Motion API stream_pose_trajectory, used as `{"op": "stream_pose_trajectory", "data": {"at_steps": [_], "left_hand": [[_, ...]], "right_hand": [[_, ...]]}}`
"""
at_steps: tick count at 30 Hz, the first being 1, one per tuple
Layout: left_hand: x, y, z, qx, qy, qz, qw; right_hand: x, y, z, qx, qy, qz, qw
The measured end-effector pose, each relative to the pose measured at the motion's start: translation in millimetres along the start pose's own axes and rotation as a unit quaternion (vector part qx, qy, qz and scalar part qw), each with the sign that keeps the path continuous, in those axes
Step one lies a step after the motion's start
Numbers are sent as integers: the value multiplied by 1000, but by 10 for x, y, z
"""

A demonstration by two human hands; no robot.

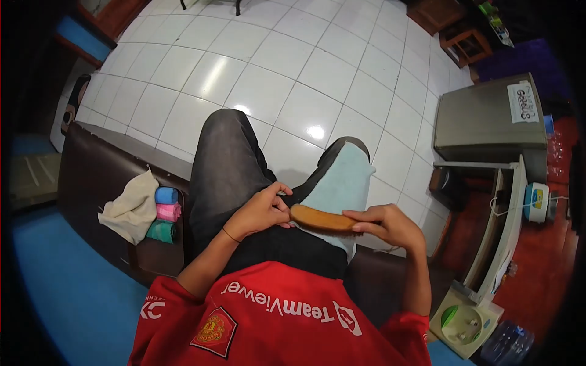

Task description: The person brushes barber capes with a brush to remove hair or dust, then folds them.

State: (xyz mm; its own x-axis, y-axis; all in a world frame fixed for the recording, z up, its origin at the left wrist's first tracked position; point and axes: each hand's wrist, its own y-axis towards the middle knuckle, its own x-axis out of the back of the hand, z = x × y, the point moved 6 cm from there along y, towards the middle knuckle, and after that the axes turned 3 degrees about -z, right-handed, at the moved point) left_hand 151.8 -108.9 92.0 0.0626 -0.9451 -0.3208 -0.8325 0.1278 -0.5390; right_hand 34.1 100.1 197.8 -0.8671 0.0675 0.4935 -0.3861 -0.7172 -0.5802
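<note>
A light blue cloth (pixel 329 177) lies spread over my right thigh, reaching from the knee back toward my lap. My right hand (pixel 387 226) grips one end of a wooden brush (pixel 323 219), its curved brown back facing up and its bristle side low against the cloth. At the brush's other end is my left hand (pixel 265 213), its fingers drawn together at the cloth's near left edge. The exact hold of those fingertips is partly hidden.
On the brown seat (pixel 91 171) to my left lie a cream cloth (pixel 134 204) and rolled blue, pink and green cloths (pixel 168 211). A grey fridge (pixel 482 119) and a water dispenser (pixel 464 320) stand on the right. White floor tiles (pixel 262 79) stretch ahead.
</note>
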Motion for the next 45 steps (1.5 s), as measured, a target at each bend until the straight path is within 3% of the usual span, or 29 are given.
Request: {"op": "stream_pose_trajectory", "data": {"at_steps": [2, 4, 6, 8, 11, 14, 15, 18, 20, 22, 24, 25, 27, 29, 34, 35, 37, 38, 40, 42, 43, 44, 45], "left_hand": [[-19, 12, 8, 5, 15, 10, 1000], [-35, -6, -34, 18, 35, 18, 999], [-32, -2, -46, 10, 46, 25, 999], [-33, -17, -48, 2, 56, 30, 998], [-45, -49, -93, -15, 48, 40, 998], [-38, -49, -77, -25, 57, 42, 997], [-37, -59, -104, -24, 54, 38, 998], [-27, -2, -44, -24, 25, 38, 999], [-46, 41, -44, -14, 43, 36, 998], [-86, 88, -112, -4, 68, 39, 997], [-142, 191, -296, -60, 337, 13, 939], [-199, 279, -297, -60, 340, 24, 938], [-322, 506, -397, -169, 515, -33, 840], [-459, 882, -462, -186, 483, -24, 855], [-744, 1823, -388, -246, 423, -56, 870], [-750, 1925, -355, -210, 448, -98, 863], [-709, 2096, -182, -177, 475, -141, 850], [-667, 2146, -90, -209, 424, -164, 866], [-617, 2117, -64, -243, 379, -183, 874], [-582, 2052, -98, -253, 298, -191, 900], [-584, 2028, -127, -258, 305, -188, 897], [-576, 2020, -121, -241, 289, -175, 910], [-552, 2013, -117, -222, 272, -164, 922]], "right_hand": [[-100, 38, -119, -14, 43, -38, 998], [-56, 168, -513, -107, 30, -140, 984], [67, 311, -880, -149, 59, -153, 975], [372, 387, -1167, -142, 2, -296, 944], [657, 426, -1238, -225, -181, -360, 887], [620, 338, -1727, -294, -279, -322, 856], [550, 185, -1821, -283, -211, -373, 858], [183, -420, -2180, -302, -130, -442, 835], [-192, -1024, -2167, -237, -147, -573, 771], [-689, -1665, -2224, -263, -192, -640, 696], [-1216, -2222, -2174, -371, -176, -640, 649], [-1478, -2431, -2090, -449, -180, -618, 620], [-1949, -2770, -1960, -570, -173, -569, 567], [-2387, -3023, -1879, -624, -157, -544, 539], [-2922, -3029, -1790, -568, -81, -562, 596], [-2945, -2983, -1801, -566, -77, -566, 594], [-2776, -2870, -1580, -595, -292, -544, 515], [-2637, -2821, -1583, -593, -287, -549, 514], [-2088, -2580, -1363, -445, -323, -664, 507], [-1762, -2225, -1693, -327, -47, -760, 560], [-1502, -1852, -1744, -288, 114, -757, 576], [-1303, -1456, -1890, -258, 178, -749, 583], [-1197, -996, -2127, -175, 217, -718, 638]]}}
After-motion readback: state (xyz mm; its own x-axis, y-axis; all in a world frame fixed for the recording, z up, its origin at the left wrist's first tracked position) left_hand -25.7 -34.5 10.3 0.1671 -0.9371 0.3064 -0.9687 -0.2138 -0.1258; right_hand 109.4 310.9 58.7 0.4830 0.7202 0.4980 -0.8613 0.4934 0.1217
